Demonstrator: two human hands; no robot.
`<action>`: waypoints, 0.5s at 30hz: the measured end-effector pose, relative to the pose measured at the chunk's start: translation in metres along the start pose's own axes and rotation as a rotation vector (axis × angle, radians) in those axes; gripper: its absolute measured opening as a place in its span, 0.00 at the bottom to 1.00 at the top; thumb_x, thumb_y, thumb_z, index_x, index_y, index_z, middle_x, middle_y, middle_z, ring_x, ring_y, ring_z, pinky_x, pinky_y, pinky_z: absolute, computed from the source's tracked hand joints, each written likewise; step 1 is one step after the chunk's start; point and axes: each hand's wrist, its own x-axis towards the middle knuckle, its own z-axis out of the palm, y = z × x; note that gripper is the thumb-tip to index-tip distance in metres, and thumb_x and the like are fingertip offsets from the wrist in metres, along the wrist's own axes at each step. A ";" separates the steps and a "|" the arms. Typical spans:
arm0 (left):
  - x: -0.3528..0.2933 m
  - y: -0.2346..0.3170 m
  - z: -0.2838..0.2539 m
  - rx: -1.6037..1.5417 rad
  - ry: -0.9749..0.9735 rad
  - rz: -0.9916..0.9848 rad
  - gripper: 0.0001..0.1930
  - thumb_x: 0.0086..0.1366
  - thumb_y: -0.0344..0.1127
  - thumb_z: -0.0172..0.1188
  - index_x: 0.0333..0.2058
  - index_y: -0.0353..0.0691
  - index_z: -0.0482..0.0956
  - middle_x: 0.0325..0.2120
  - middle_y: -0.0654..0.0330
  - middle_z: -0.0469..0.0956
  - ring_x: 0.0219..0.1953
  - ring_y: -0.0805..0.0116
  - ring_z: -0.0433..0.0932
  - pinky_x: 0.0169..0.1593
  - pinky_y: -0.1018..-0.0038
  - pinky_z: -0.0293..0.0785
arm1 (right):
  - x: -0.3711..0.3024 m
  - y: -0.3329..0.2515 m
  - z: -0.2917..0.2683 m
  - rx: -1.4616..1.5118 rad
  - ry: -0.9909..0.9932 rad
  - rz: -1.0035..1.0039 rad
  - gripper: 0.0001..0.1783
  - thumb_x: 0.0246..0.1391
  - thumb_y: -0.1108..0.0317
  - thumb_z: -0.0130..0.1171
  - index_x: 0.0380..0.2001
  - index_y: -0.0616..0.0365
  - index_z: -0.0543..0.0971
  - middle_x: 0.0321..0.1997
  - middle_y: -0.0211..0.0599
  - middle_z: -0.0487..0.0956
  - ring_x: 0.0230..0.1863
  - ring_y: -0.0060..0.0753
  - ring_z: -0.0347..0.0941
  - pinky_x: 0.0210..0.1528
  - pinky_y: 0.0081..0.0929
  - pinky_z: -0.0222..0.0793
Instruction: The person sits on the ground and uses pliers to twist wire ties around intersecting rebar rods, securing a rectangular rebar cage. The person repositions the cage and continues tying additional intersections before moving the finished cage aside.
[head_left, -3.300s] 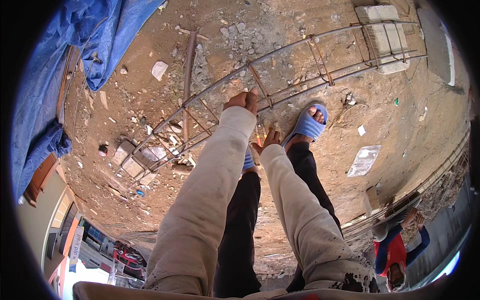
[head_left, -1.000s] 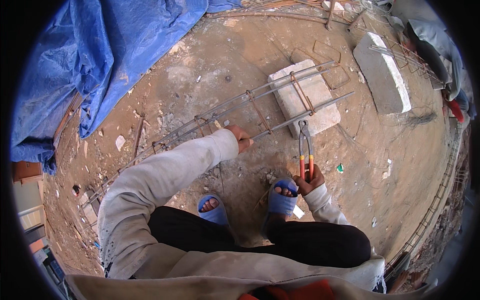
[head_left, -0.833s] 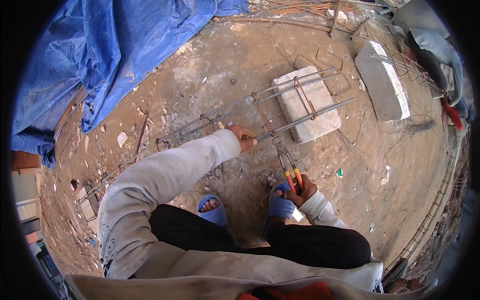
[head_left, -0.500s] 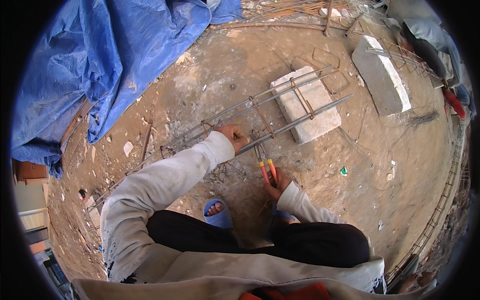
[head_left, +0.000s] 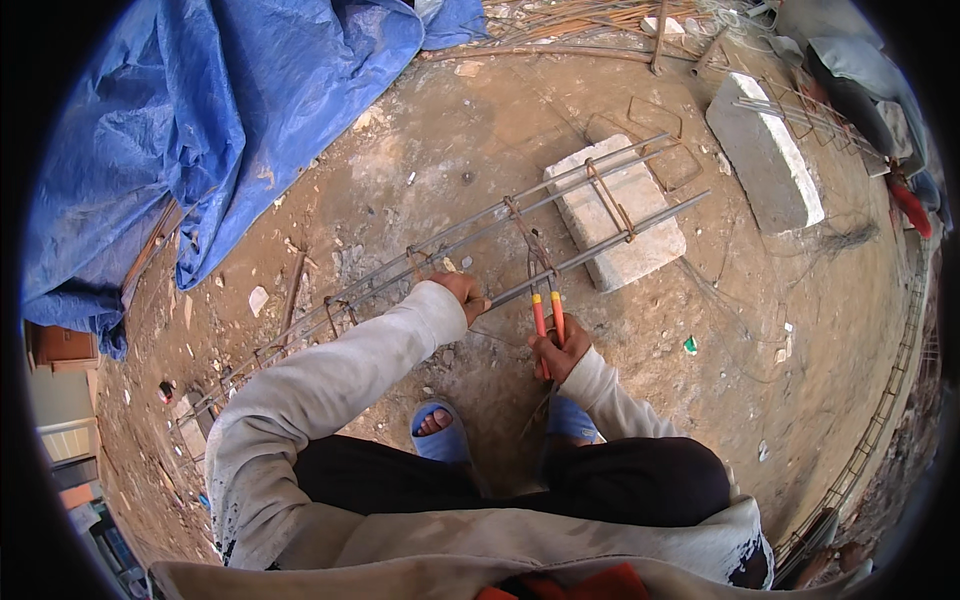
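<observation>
A long rebar cage [head_left: 592,252] of grey bars and rusty stirrups runs from lower left to upper right in front of me. Its far end rests on a pale concrete block [head_left: 640,245]. My left hand [head_left: 460,292] is closed on the near bar, left of a stirrup. In my right hand [head_left: 563,347] are pincers [head_left: 546,315] with red-and-yellow handles, held upright between fingers and palm. Their jaws reach the crossing of the near bar and that stirrup [head_left: 530,235]; whether they bite on a tie wire is too small to tell.
A crumpled blue tarp [head_left: 270,110] covers the upper left ground. Another concrete block [head_left: 760,160] stands at the upper right, with loose wire [head_left: 845,238] nearby. Rusty rods [head_left: 570,50] lie at the back. My blue sandals [head_left: 440,432] are below the cage.
My right hand has shifted the pincers a little up and to the right, bringing the jaws to the stirrup crossing. My left hand stays on the bar.
</observation>
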 end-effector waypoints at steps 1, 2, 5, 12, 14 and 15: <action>-0.001 -0.001 0.000 -0.034 0.017 0.004 0.13 0.53 0.44 0.63 0.22 0.40 0.78 0.22 0.55 0.78 0.28 0.61 0.78 0.35 0.68 0.73 | -0.005 -0.003 -0.004 0.050 -0.104 -0.013 0.20 0.49 0.67 0.59 0.39 0.67 0.65 0.18 0.32 0.71 0.13 0.22 0.68 0.15 0.21 0.64; -0.002 -0.001 0.000 -0.052 0.052 0.000 0.13 0.53 0.44 0.63 0.22 0.40 0.78 0.21 0.56 0.78 0.28 0.62 0.78 0.35 0.67 0.73 | -0.013 -0.008 -0.011 -0.132 -0.114 0.048 0.20 0.48 0.67 0.60 0.40 0.67 0.66 0.18 0.32 0.71 0.14 0.22 0.69 0.15 0.21 0.64; -0.006 -0.006 -0.008 -0.322 0.128 0.019 0.15 0.55 0.46 0.63 0.23 0.38 0.78 0.19 0.60 0.76 0.23 0.64 0.76 0.29 0.68 0.71 | -0.046 -0.036 -0.043 -0.492 -0.353 0.236 0.19 0.47 0.67 0.62 0.41 0.65 0.70 0.18 0.33 0.73 0.14 0.22 0.70 0.15 0.21 0.65; -0.009 -0.042 -0.070 -0.744 0.043 -0.307 0.23 0.53 0.55 0.64 0.34 0.38 0.77 0.17 0.65 0.71 0.19 0.73 0.69 0.23 0.76 0.66 | -0.030 -0.104 -0.023 -0.141 -0.351 -0.024 0.20 0.47 0.75 0.56 0.44 0.67 0.64 0.17 0.37 0.72 0.15 0.26 0.71 0.14 0.23 0.66; -0.014 -0.047 -0.077 -0.199 0.141 -0.266 0.34 0.46 0.60 0.67 0.41 0.35 0.74 0.31 0.55 0.75 0.34 0.58 0.76 0.37 0.64 0.74 | -0.001 -0.112 -0.001 -0.024 -0.332 0.043 0.18 0.48 0.76 0.53 0.43 0.67 0.62 0.17 0.38 0.71 0.15 0.27 0.71 0.14 0.24 0.65; -0.015 -0.048 -0.076 -0.077 0.106 -0.250 0.38 0.44 0.61 0.67 0.45 0.35 0.71 0.36 0.52 0.72 0.38 0.55 0.74 0.42 0.63 0.73 | 0.013 -0.112 0.008 -0.029 -0.320 0.063 0.17 0.48 0.76 0.52 0.41 0.66 0.62 0.17 0.39 0.71 0.15 0.28 0.71 0.14 0.25 0.65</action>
